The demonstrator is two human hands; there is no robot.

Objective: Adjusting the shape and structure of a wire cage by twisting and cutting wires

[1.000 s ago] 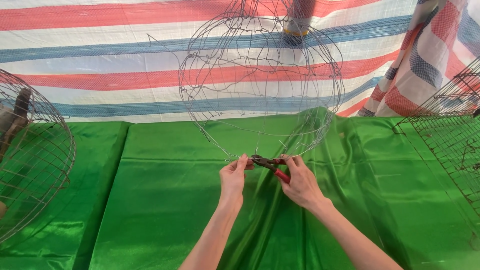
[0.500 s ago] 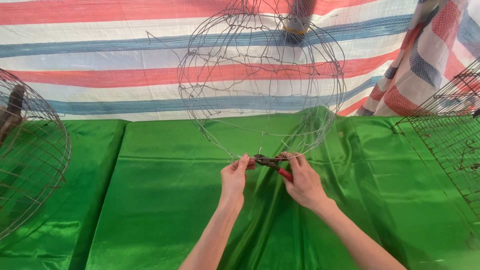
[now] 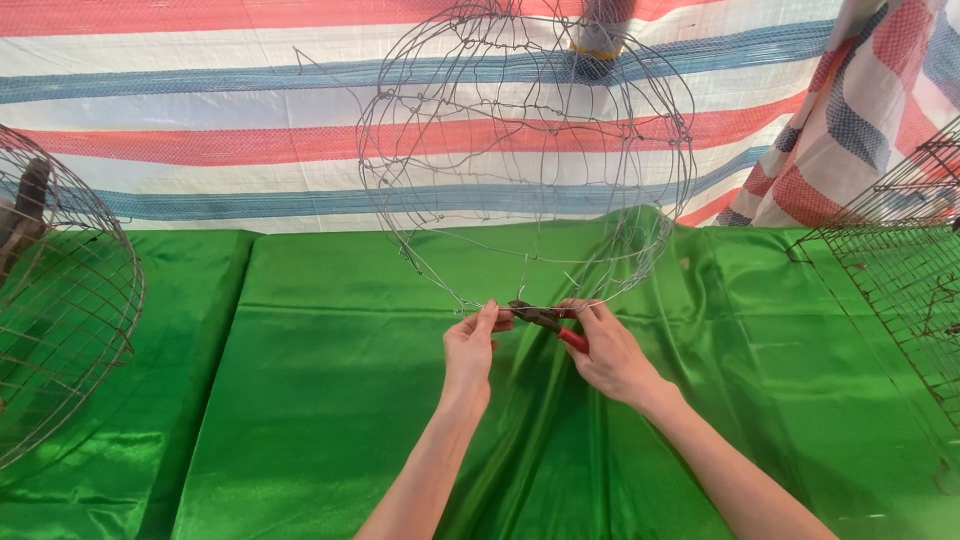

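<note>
Wire frame (image 3: 525, 150), light but springy, snaggy ends.
L hand (image 3: 470, 350) pinches bottom rim; R hand (image 3: 610, 355) clenched on red-handled pliers (image 3: 548, 318).

two bare forearms entering from the bottom edge, no sleeves in view, left hand (image 3: 470, 345) and right hand (image 3: 612, 352) both ungloved, no rings, no watch or bracelet, short plain fingernails

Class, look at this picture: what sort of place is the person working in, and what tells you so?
Probably a makeshift craft stall: a striped tarpaulin as backdrop, a green cloth over the table, wire cages at the sides, and pliers on a round wire frame.
</note>
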